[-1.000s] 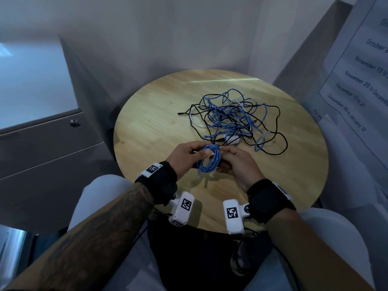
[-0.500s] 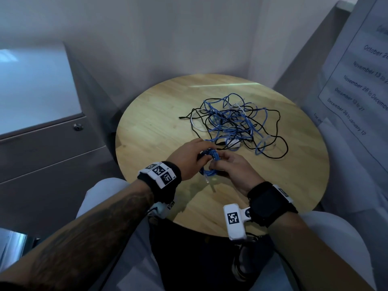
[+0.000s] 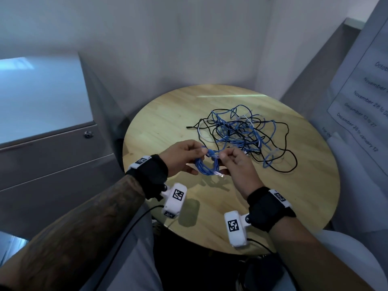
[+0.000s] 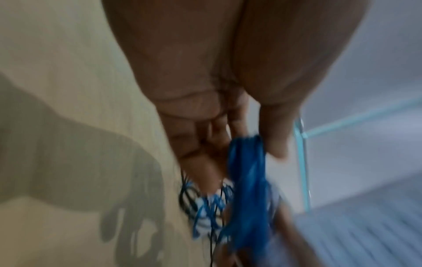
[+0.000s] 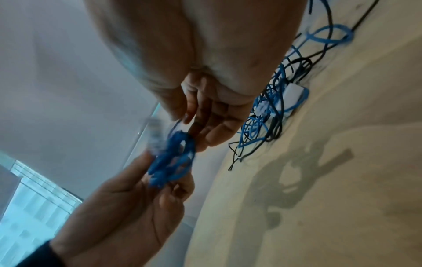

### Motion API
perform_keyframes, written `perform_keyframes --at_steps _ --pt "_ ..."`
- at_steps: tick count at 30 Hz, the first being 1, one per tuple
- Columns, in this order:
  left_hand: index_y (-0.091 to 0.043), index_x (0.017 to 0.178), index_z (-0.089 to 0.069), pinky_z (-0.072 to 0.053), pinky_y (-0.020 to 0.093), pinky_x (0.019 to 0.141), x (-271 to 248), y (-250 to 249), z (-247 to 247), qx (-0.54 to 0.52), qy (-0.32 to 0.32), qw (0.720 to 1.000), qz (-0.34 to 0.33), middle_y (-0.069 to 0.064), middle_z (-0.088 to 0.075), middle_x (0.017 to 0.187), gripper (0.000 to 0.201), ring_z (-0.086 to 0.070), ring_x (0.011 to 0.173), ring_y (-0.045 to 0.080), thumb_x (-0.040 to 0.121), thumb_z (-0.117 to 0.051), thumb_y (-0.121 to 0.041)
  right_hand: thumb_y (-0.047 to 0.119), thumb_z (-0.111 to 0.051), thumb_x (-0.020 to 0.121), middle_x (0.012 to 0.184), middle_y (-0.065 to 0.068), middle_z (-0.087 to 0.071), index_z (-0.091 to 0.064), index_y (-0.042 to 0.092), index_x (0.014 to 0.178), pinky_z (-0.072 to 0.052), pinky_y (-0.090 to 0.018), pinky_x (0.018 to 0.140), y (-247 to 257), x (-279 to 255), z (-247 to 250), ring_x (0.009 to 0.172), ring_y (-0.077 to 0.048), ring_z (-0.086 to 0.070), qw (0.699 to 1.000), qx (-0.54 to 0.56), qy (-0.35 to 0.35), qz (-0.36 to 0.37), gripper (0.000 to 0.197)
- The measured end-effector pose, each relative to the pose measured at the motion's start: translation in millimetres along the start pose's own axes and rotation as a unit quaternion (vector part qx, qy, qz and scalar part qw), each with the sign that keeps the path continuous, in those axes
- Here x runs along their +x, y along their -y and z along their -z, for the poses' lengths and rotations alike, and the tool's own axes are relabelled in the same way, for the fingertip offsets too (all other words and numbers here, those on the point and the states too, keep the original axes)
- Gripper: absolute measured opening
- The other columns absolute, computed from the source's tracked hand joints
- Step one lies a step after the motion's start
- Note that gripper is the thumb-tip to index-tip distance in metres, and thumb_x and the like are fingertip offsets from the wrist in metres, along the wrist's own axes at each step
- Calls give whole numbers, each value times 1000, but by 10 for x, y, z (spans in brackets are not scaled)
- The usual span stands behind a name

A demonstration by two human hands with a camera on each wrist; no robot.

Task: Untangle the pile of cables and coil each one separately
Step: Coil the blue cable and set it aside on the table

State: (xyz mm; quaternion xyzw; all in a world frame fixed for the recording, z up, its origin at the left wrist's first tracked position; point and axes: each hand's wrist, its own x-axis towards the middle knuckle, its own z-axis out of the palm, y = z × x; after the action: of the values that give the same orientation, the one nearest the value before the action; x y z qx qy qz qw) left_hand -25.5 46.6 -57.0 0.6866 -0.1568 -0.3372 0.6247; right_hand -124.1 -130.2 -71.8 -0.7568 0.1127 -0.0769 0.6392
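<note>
On my feed I saw a round wooden bench (image 3: 163, 131) set in a corner of pale walls. A grey cabinet (image 3: 52, 152) with a round lock (image 3: 88, 134) stood beside it, and a printed sheet of dates (image 3: 365, 106) hung opposite.

2 hands raised close together, fingertips nearly meeting.

The left hand (image 3: 180, 158) reaches in from 8 o'clock, fingers curled, thumb and fingertips pinching; the right hand (image 3: 237, 164) comes from 5 o'clock, also pinching. Each wrist wears a black strap.
</note>
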Motion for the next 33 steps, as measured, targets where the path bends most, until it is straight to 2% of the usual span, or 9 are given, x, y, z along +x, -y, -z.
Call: perform_keyframes --at_steps 4,7,14,18,22,25,27,29,33 --pt "-13 96 -69 -44 27 60 147 9 264 127 -68 989 -3 3 -66 84 14 -55 77 16 88 -71 -23 21 -62 98 95 1 -68 -62 21 96 -54 -31 81 14 104 -40 93 -13 -65 992 -104 24 74 3" --pt "-12 94 -68 -48 30 60 277 88 532 86 -148 985 30 7 -66 86 17 -55 70 17 87 -73 -27 26 -64 97 100 5 -67 -63 24 101 -54 -33 85 58 271 76 96 -12 -63 988 -138 12 75 5" --pt "-5 89 -68 -52 30 63 468 461 1258 139 -348 921 104 11 -68 83 30 -60 68 23 82 -78 -32 28 -74 85 121 0 -52 -56 20 120 -46 -41 94 31 742 832 111 -24 -52 904 -332 -222 150 39" --pt "-3 90 -71 -54 35 68 508 551 1395 165 -389 898 123 14 -70 82 37 -62 71 28 83 -75 -40 34 -68 93 99 -1 -65 -63 20 95 -49 -38 78 -95 743 996 93 -27 -62 943 -279 -180 11 16" --pt "-4 86 -70 -51 36 66 512 533 1378 195 -389 891 130 10 -68 73 46 -62 70 30 88 -64 -50 26 -59 100 86 -5 -68 -64 14 89 -53 -39 81 -50 682 1012 84 -23 -65 967 -174 -182 36 17" --pt "-5 106 -69 -50 36 77 475 486 1389 204 -396 883 150 14 -71 97 48 -64 89 33 89 -62 -49 25 -59 100 75 -2 -63 -62 26 86 -52 -37 76 85 708 1061 72 -19 -61 974 -86 -199 68 15" --pt "-5 117 -64 -46 35 88 444 335 1317 253 -421 864 108 15 -67 117 45 -61 106 33 90 -63 -41 25 -61 98 64 5 -56 -63 28 83 -45 -36 68 183 709 1104 59 -12 -52 971 -38 -214 103 15" --pt "-11 116 -63 -47 36 89 423 46 1081 253 -428 868 -3 10 -65 115 36 -62 101 29 91 -63 -36 30 -64 94 60 12 -54 -66 27 84 -45 -37 66 310 710 1136 54 -7 -45 966 1 -221 137 10" --pt "-25 123 -58 -44 21 70 558 -617 271 283 -267 904 -177 -7 -58 114 39 -60 85 16 89 -67 -41 26 -64 95 53 13 -49 -68 27 85 -41 -33 58 703 768 1128 51 -7 -41 963 31 -195 186 11"
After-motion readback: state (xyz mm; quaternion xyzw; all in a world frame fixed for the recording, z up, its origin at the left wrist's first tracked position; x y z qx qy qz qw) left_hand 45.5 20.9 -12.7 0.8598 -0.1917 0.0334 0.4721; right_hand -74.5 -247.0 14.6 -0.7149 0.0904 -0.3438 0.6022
